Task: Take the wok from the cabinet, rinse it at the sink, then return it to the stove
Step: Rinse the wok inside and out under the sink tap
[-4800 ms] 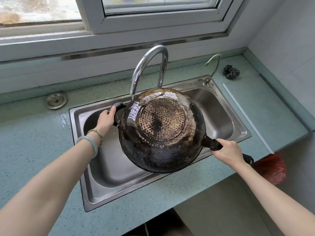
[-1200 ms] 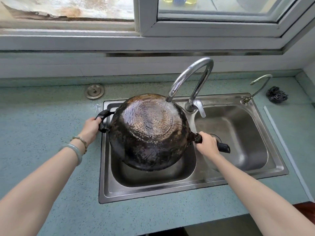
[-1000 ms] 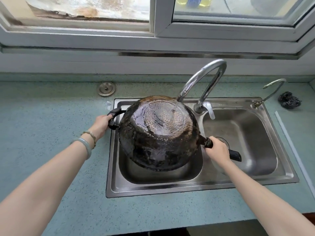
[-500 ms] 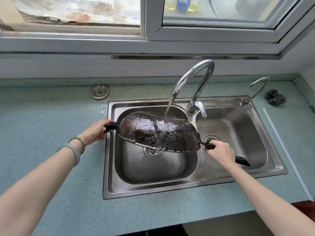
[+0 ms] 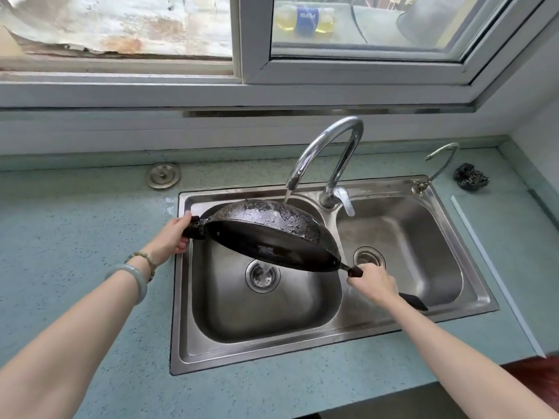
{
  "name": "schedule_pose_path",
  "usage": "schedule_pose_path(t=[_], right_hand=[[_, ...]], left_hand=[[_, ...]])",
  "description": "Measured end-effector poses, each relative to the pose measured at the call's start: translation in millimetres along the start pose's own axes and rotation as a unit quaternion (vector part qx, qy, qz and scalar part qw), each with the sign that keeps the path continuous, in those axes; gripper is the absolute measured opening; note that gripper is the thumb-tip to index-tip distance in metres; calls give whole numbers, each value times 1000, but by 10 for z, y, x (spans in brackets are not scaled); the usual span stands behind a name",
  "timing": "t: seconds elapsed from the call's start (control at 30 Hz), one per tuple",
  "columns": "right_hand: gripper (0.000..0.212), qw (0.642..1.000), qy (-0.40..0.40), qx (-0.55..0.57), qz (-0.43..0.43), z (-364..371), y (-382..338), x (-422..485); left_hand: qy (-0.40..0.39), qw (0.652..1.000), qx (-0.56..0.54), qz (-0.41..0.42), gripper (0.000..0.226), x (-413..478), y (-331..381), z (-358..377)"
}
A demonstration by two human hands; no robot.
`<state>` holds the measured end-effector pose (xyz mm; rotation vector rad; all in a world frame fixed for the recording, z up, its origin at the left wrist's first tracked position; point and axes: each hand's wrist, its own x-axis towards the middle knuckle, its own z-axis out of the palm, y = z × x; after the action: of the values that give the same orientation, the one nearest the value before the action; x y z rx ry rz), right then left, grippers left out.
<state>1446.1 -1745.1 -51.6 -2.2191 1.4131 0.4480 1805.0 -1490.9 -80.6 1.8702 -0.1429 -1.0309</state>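
Head view: wok tilts between left hand and right hand, each grip curled round one end.

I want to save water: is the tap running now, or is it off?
On. A stream falls from the tap onto the tilted wok, and water runs off its edge into the drain beneath.

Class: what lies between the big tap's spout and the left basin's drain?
The wok, tilted, with water running onto its outer side; the head view shows this.
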Motion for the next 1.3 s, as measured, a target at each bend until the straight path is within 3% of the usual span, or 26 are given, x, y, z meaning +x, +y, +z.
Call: schedule_pose_path(t=[0.5,1.0,1.3], right_hand=[[17,999,11,8,35,-44,19,362],[22,999,26,16,11,6,-129,381],[17,998,59,-34,-16,-113,-161,464]], left_hand=[[86,996,-1,20,29,367,286,266],[84,993,-27,76,25,379,239,20],[65,994,-72,53,14,300,134,-32]])
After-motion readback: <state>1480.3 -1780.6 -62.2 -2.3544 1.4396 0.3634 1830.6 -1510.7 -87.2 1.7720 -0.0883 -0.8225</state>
